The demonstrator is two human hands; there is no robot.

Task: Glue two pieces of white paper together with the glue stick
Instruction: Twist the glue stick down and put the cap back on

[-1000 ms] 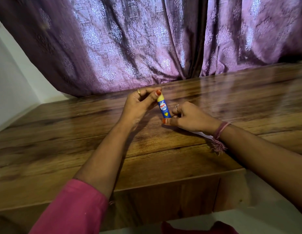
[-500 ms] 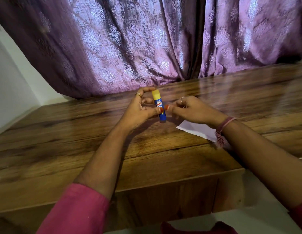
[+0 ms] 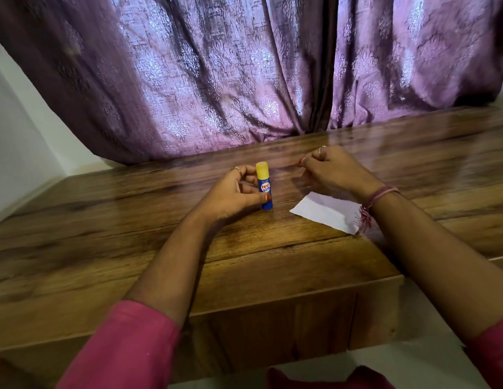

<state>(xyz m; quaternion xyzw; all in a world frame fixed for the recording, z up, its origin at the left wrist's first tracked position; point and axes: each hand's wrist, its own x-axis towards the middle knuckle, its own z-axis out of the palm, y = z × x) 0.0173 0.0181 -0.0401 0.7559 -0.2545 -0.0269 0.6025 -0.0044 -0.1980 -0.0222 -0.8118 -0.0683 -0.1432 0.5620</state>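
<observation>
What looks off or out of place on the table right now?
Nothing stands out. The glue stick stands upright, capped, held by the left hand. The white paper lies flat, partly under the right wrist; its far edge looks slightly ragged.

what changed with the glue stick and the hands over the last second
The right hand let go of the blue glue stick with the yellow cap and drew away to the right, fingers curled, uncovering the white paper piece on the brown wooden table. The left hand, which gripped the cap end, now holds the stick's body, standing it upright on the table. The cap stayed on.
</observation>
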